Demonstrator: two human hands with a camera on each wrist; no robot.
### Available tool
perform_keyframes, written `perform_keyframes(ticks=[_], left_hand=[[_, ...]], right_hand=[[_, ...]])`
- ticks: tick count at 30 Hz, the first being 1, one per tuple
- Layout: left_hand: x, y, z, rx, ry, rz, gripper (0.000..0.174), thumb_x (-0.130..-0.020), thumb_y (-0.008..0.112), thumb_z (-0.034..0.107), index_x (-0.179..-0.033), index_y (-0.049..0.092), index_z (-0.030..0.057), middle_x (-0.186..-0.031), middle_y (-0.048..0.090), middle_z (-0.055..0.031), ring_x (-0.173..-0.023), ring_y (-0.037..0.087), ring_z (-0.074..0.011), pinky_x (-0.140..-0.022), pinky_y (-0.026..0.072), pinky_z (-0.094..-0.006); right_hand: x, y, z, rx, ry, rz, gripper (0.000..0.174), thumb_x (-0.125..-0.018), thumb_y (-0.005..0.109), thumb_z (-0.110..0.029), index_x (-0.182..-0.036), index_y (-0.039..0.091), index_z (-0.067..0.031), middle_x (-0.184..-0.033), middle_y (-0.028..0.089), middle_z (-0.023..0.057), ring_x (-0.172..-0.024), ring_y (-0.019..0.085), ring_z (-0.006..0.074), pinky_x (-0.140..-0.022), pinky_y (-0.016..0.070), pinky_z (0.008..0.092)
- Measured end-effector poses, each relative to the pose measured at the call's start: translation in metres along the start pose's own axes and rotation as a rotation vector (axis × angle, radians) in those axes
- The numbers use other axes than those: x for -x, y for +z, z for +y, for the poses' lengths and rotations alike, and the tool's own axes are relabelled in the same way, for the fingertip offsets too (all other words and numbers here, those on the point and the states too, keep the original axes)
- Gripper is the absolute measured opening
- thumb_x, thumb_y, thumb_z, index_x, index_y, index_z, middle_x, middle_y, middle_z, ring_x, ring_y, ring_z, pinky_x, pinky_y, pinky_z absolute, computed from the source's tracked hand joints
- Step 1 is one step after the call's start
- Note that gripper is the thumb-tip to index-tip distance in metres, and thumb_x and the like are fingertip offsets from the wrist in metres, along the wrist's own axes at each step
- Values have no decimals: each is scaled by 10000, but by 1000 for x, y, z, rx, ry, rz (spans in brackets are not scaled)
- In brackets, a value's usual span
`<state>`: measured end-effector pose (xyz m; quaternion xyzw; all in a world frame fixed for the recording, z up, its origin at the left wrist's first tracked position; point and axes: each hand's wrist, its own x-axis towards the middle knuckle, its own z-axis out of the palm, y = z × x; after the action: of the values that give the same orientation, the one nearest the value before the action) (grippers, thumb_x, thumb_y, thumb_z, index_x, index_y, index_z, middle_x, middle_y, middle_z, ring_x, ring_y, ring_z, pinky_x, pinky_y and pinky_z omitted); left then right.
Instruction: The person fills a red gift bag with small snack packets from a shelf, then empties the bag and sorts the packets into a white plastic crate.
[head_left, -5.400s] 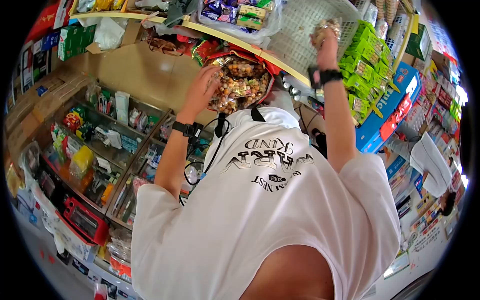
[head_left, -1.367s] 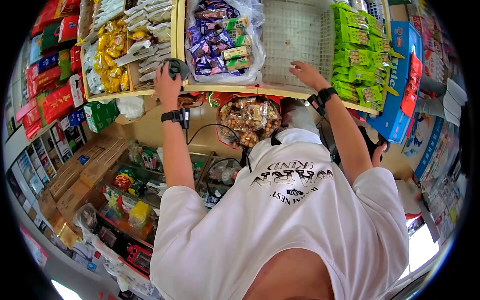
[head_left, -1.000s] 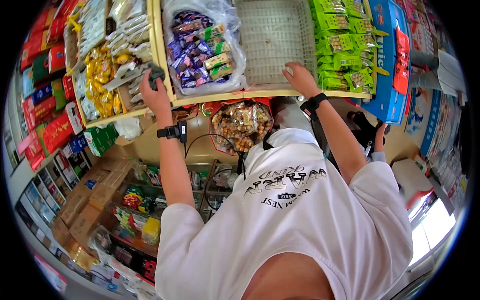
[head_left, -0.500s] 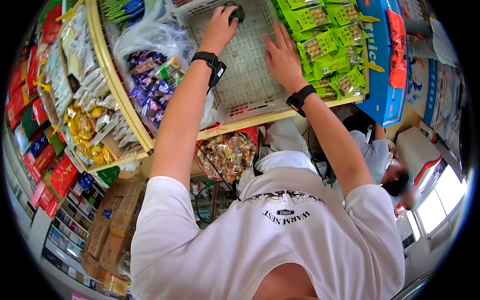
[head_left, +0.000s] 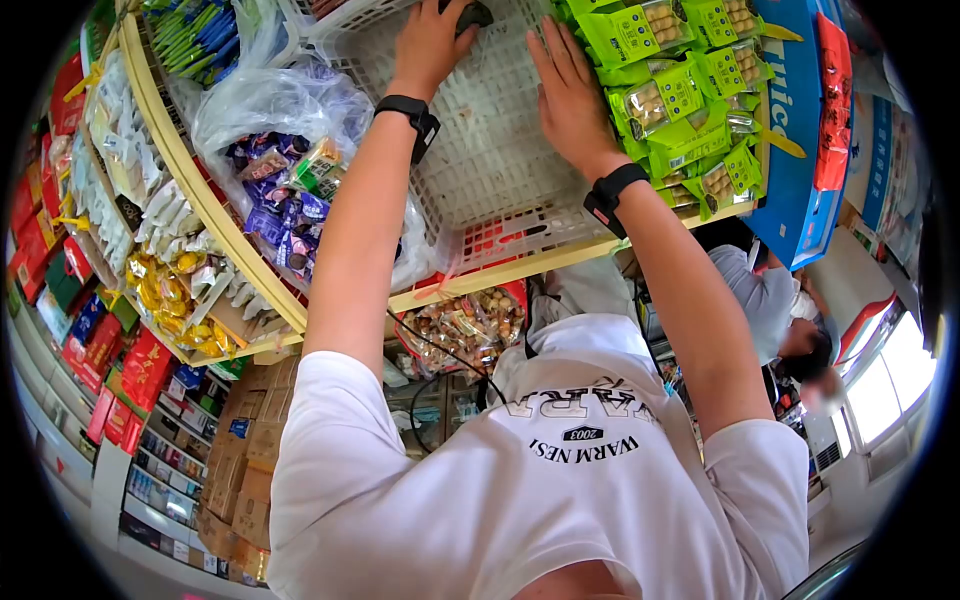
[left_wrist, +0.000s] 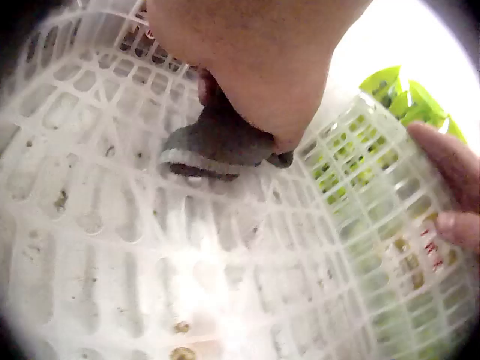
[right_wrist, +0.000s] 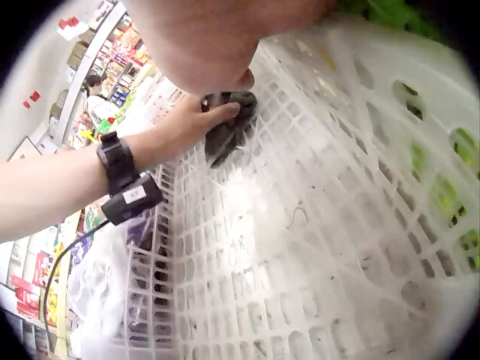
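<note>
My left hand [head_left: 427, 52] grips a crumpled dark grey cloth [head_left: 470, 14] inside a white plastic basket [head_left: 490, 150]. In the left wrist view the cloth [left_wrist: 217, 142] lies against the slotted basket floor [left_wrist: 97, 210], with bits of debris scattered on it. My right hand [head_left: 578, 110] has its fingers straight, along the basket's right side beside the green snack packets [head_left: 660, 95]. From the right wrist, the left hand [right_wrist: 196, 124] shows with its thumb over the cloth [right_wrist: 227, 135].
Left of the basket sits a clear plastic bag [head_left: 290, 110] of purple-wrapped snacks [head_left: 285, 215]. Below the yellow shelf edge [head_left: 500, 270] is a red bag [head_left: 465, 325] of packaged snacks. A blue box [head_left: 800, 150] stands to the right, with another person [head_left: 765, 300] beyond it.
Earlier my right hand held a snack packet over the basket, and my left reached into the red bag. Then my left hand took the cloth from the shelf edge and carried it into the basket.
</note>
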<state>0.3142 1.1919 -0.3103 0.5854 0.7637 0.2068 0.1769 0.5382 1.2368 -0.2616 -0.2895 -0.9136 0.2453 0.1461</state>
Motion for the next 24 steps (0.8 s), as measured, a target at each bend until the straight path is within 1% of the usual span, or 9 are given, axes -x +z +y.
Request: perform_keyframes(ticks=[1, 3, 4, 7, 9, 14, 18, 21, 24], left_hand=[[1, 0, 1, 0, 0, 0, 513, -868, 673, 200, -1347, 520, 93, -1306, 548, -206, -1163, 534, -429, -952, 477, -509], [7, -2, 5, -332, 212, 347, 347, -902, 691, 239, -1244, 645, 203, -1134, 593, -76, -1008, 585, -270, -857, 481, -446], [14, -2, 9, -334, 216, 350, 347, -902, 691, 239, -1244, 645, 203, -1134, 593, -76, -1008, 585, -270, -857, 481, -446], [40, 9, 15, -247, 209, 208, 229, -892, 696, 250, -1100, 678, 155, -1029, 607, -57, -932, 596, -268, -829, 463, -437], [51, 23, 10, -387, 96, 89, 147, -904, 672, 247, -1016, 679, 152, -944, 626, -52, -858, 628, -288, -787, 491, -432], [52, 30, 2, -150, -19, 88, 121, -918, 641, 227, -985, 694, 143, -903, 665, -70, -761, 652, -307, -665, 525, -436], [56, -17, 23, 25, -159, 22, 136, -928, 635, 232, -984, 715, 138, -883, 716, -83, -748, 667, -306, -619, 542, -443], [55, -26, 21, -50, -160, -24, 140, -926, 651, 258, -965, 721, 144, -858, 731, -97, -741, 675, -304, -624, 550, -442], [47, 1, 19, -147, -108, -35, 161, -915, 672, 285, -932, 720, 132, -816, 718, -105, -721, 676, -304, -618, 554, -453]], right_hand=[[0, -1, 0, 4, 13, -19, 736, -802, 571, 85, -1497, 378, -61, -1613, 252, 121, -1490, 230, 330, -1183, 293, 449], [-1, -1, -2, 16, 28, -34, 742, -804, 573, 83, -1502, 377, -75, -1619, 240, 112, -1492, 226, 325, -1184, 292, 448], [-2, -1, -2, 31, 42, -49, 748, -806, 575, 81, -1507, 377, -89, -1625, 229, 102, -1494, 222, 320, -1185, 292, 447], [0, -1, -4, 38, 54, -70, 761, -808, 575, 79, -1514, 381, -131, -1636, 198, 94, -1501, 201, 317, -1186, 289, 453], [0, -2, -4, 40, 50, -81, 764, -810, 576, 76, -1514, 384, -146, -1641, 181, 94, -1504, 192, 317, -1186, 286, 458], [-1, -2, -4, 75, 16, -94, 777, -810, 581, 64, -1519, 384, -182, -1650, 149, 92, -1511, 167, 321, -1192, 270, 471], [-2, -2, -6, 127, 30, -139, 769, -824, 590, 49, -1523, 380, -194, -1655, 137, 87, -1523, 118, 317, -1202, 250, 478], [-3, 3, -5, 203, 63, -200, 751, -842, 591, 38, -1521, 388, -212, -1656, 136, 81, -1532, 67, 314, -1210, 233, 489], [-4, 1, 0, 201, 50, -226, 750, -836, 601, 25, -1516, 394, -216, -1645, 178, 81, -1533, 56, 323, -1211, 222, 508]])
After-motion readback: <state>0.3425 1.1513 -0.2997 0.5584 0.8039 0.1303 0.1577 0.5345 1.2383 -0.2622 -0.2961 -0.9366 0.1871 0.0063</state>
